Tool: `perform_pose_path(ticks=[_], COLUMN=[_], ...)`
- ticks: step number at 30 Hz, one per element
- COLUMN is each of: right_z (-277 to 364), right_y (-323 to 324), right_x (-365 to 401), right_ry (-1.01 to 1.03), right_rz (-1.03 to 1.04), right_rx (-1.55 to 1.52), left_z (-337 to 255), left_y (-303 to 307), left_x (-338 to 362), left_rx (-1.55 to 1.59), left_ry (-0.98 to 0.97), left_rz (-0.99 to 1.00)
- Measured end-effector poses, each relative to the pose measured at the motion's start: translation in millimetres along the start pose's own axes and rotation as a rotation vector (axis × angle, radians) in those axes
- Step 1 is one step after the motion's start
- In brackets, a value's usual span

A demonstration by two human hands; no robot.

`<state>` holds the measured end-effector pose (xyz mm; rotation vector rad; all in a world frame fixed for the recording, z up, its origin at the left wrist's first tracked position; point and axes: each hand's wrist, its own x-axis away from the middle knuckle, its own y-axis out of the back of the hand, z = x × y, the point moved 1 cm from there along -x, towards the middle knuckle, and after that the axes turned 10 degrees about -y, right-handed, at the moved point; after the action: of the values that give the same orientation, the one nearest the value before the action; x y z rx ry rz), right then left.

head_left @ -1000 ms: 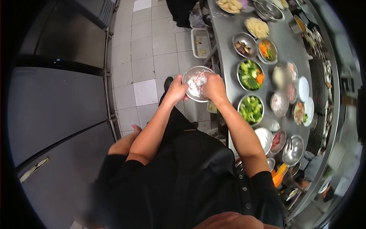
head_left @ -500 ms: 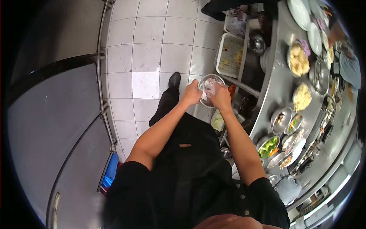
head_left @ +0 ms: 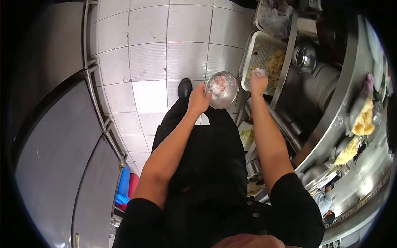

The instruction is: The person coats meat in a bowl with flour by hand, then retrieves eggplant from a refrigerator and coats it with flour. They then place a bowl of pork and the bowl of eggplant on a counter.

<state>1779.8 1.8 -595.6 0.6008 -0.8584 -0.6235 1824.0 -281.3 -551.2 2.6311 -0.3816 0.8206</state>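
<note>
A round metal bowl [head_left: 225,100] hangs over the floor, gripped at its left rim by my left hand [head_left: 198,100]. Inside it lie pinkish pieces dusted with white powder [head_left: 219,85]. My right hand [head_left: 259,84] is away from the bowl, over the near end of a white perforated basket [head_left: 249,58]. Its fingers look closed and whitish with powder; what they hold, if anything, is too small to name. Yellowish pieces [head_left: 276,62] lie in the basket, on its right side.
A steel counter [head_left: 326,128] with bowls of yellow food runs along the right. A plastic bag [head_left: 275,18] lies in another container beyond the basket. Grey cabinets [head_left: 53,144] stand at the left. A person [head_left: 322,200] is at the lower right.
My right hand has left the bowl and moved right to the basket. My left hand still holds the bowl, now tilted less full of fingers. The view has shifted toward the lower shelf.
</note>
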Motion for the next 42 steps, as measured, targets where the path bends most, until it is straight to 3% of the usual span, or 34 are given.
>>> perform_pose_path(ticks=[1, 2, 5, 8, 11, 14, 15, 16, 18, 22, 24, 26, 30, 33, 35, 36, 38, 39, 41, 42], right_z=[-25.9, -51.4, -110.5, -51.4, -119.8, -56.5, -76.6, -90.8, -96.1, -110.7, -105.0, -85.9, -88.4, -111.9, -124.0, -125.8, -126.3, -127.1, -126.0, -125.5], right_y=[-7.9, -14.0, -24.3, -8.1, -21.9, -23.8, -32.2, -34.3, -38.3, -32.6, -31.8, -28.4, -23.4, -25.2, -30.5, -33.0, -34.7, -30.1, -27.0, -29.5], right_x=[-38.6, -72.8, -151.8, -140.7, -237.4, -215.5, -235.2, -264.6, -285.9, -279.1, -231.9, -185.1, -149.8, -190.6, -244.4, -268.5, -301.7, -304.7, -303.6, -291.4], right_ry=[-0.109, -0.216, -0.263, -0.320, -0.317, -0.386, -0.055, -0.058, -0.238, -0.159, -0.011, -0.157, -0.151, -0.200, -0.131, -0.134, -0.459, -0.461, -0.463, -0.464], right_rz=[-0.072, -0.141, -0.261, -0.268, -0.247, -0.322, -0.582, -0.577, -0.342, -0.382, -0.380, -0.283, -0.308, -0.411, -0.640, -0.638, -0.289, -0.289, -0.178, -0.177], right_rx=[0.144, 0.287, 0.382, 0.397, 0.380, 0.413, 0.553, 0.554, 0.485, 0.526, 0.530, 0.610, 0.534, 0.390, 0.559, 0.560, 0.595, 0.590, 0.135, 0.134], left_z=[18.7, 24.8, 34.5, 47.0, 37.7, 43.9, 45.7, 47.1, 46.9, 49.5, 49.4, 53.0, 50.3, 51.6, 55.5, 55.8, 54.4, 54.3, 53.6, 50.5], left_y=[-9.1, -12.8, -18.5, -25.1, -25.1, -27.4, -27.5, -26.5, -21.2, -14.2, -8.4, -5.5, 0.7, 3.4, 3.3, 2.4, 0.9, 0.5, 2.0, 4.6], left_x=[-11.2, -19.6, -40.8, -58.0, -67.6, -74.4, -75.6, -76.7, -76.2, -76.7, -77.1, -77.7, -78.4, -77.9, -80.8, -81.1, -82.4, -83.8, -84.3, -81.0], left_rx=[-0.054, -0.055, 0.042, 0.079, 0.111, 0.184, 0.221, 0.217, 0.249, 0.265, 0.312, 0.331, 0.358, 0.368, 0.335, 0.331, 0.340, 0.336, 0.304, 0.302], left_ry=[-0.110, -0.109, 0.004, 0.002, 0.029, 0.065, 0.059, 0.063, 0.097, 0.078, 0.085, 0.086, 0.104, 0.119, 0.148, 0.150, 0.151, 0.148, 0.172, 0.173], left_rz=[-0.039, -0.032, -0.015, -0.022, -0.004, 0.004, -0.007, -0.007, -0.017, -0.043, -0.066, -0.085, -0.121, -0.126, -0.078, -0.076, -0.078, -0.078, -0.076, -0.077])
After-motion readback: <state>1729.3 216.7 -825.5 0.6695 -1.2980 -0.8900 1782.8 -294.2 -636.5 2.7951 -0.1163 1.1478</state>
